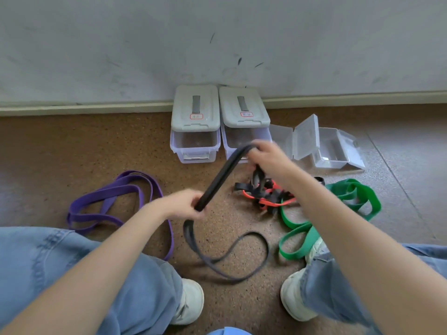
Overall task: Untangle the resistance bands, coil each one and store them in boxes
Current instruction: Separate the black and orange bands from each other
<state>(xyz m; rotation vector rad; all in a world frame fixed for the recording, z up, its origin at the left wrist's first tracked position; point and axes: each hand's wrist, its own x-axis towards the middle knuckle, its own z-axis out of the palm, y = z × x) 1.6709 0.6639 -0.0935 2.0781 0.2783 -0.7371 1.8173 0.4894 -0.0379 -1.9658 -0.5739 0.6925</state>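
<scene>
Both the left hand (183,205) and the right hand (268,158) grip a flat black resistance band (225,175), doubled taut between them, its slack looping on the floor.

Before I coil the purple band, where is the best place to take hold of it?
Probably the far bend of the purple band, taken from above: there its strands lie flat on the floor, apart from the other bands. Its near end runs beside the trouser leg.

Both hands fisted — left hand (180,205) low, right hand (269,157) raised.
</scene>
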